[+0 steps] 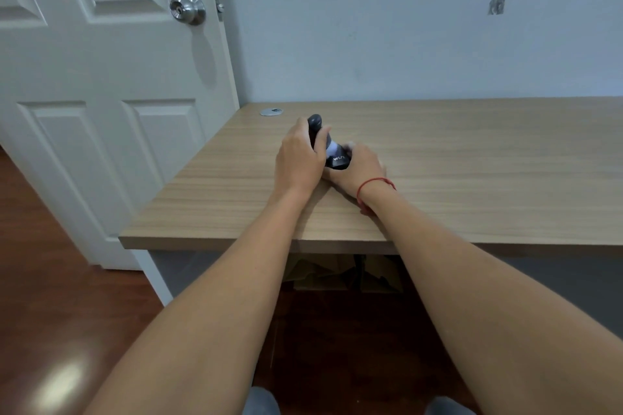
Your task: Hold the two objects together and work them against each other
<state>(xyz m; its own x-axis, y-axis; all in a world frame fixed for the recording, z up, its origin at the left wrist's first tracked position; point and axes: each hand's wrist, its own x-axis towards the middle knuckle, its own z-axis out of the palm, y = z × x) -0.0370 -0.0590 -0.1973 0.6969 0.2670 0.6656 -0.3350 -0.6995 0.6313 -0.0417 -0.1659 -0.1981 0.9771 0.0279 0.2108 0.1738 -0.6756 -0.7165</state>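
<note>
A dark grey handheld device (332, 148) with a rounded top, a pale band and white lettering on its lower end is held over the wooden desk (472, 158). My left hand (298, 158) grips its upper part, fingers wrapped round it. My right hand (362, 167) holds its lower end from the right, resting on the desk; its fingers are mostly hidden behind the device. A red string bracelet (374, 184) circles my right wrist.
A round grey cable grommet (271, 111) is set in the desk's far left corner. A white panelled door (101, 94) with a steel knob (187, 8) stands left. Cardboard (337, 274) lies under the desk on a dark wooden floor.
</note>
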